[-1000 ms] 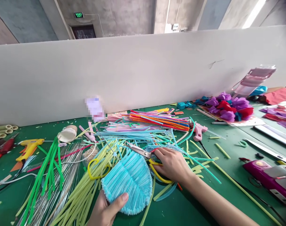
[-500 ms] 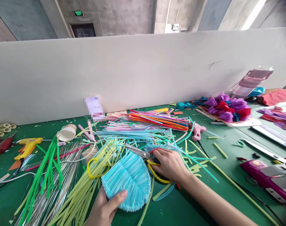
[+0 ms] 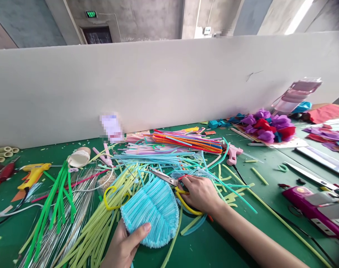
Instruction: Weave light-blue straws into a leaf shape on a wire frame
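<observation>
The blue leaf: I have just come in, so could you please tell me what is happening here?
A person holds the blue leaf in the left hand. The right hand grips the scissors near the leaf's upper edge; whether the blades touch it, I cannot tell. Around them, light green strips and an orange bundle lie on the green table, with a pink glue gun beyond the right hand.

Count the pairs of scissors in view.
2: one pair of scissors in the right hand, its blades near the blue leaf shape; another pair lying on the green table at the far right. More could be hidden.
</observation>
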The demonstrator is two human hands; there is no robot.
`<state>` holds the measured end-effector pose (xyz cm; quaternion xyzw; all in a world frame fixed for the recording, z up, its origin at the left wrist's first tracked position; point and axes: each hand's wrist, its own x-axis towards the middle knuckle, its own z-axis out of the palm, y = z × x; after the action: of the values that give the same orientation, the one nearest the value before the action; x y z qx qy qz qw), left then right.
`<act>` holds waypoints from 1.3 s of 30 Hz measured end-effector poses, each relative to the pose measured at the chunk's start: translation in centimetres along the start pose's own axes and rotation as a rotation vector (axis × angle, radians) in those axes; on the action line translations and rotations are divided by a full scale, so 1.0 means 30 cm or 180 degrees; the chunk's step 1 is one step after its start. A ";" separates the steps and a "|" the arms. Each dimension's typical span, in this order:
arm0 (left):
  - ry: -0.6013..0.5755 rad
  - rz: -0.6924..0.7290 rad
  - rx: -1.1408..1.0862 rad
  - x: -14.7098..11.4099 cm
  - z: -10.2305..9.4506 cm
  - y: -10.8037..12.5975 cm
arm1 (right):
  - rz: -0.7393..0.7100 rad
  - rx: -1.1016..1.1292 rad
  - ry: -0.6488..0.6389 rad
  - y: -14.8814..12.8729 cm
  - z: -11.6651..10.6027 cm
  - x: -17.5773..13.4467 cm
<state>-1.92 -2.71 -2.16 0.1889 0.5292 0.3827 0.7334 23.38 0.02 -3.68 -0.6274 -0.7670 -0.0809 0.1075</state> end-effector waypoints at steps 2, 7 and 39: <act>0.0015 0.0035 -0.0020 0.000 0.003 -0.001 | 0.0052 -0.0023 -0.0014 0.000 0.000 -0.001; 0.0057 0.0058 0.0043 0.004 0.007 -0.001 | 0.0086 0.0031 -0.0135 0.006 0.012 -0.014; -0.0016 0.0548 0.0369 -0.011 -0.016 -0.005 | 0.0717 0.4435 -0.0442 -0.105 -0.152 -0.041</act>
<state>-2.36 -3.12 -2.24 0.2768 0.5304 0.4126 0.6869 20.82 -2.95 0.42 -0.4919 -0.5758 0.4803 0.4425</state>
